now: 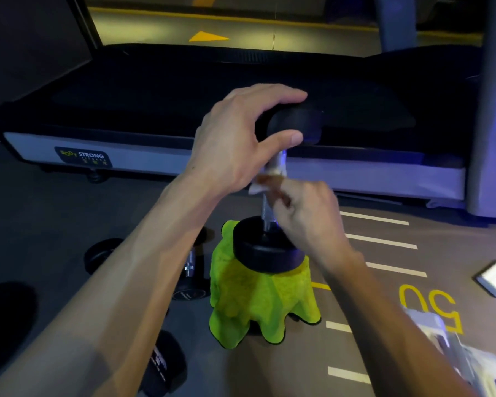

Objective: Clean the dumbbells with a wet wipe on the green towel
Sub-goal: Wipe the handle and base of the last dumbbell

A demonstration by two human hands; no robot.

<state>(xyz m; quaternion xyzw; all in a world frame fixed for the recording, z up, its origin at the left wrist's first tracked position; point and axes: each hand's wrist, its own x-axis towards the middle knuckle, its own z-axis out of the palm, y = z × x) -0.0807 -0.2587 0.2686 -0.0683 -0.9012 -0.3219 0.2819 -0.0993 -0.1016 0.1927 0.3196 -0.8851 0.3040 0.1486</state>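
Fingers (287, 94) of my left hand (229, 144) grip the upright dumbbell (269, 253) top, right hand (309, 207) pinches the wipe (258, 187) around its handle, green towel (258, 305) beneath, floor (55, 213) around.

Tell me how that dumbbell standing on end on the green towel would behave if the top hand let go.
The dumbbell looks top-heavy and apt to tip: it stands upright on the bunched green towel, steadied by the left hand. Round heads suggest it would roll.

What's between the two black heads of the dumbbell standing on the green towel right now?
In the head view, the dumbbell's metal handle, with the right hand pinching the wet wipe around its middle.
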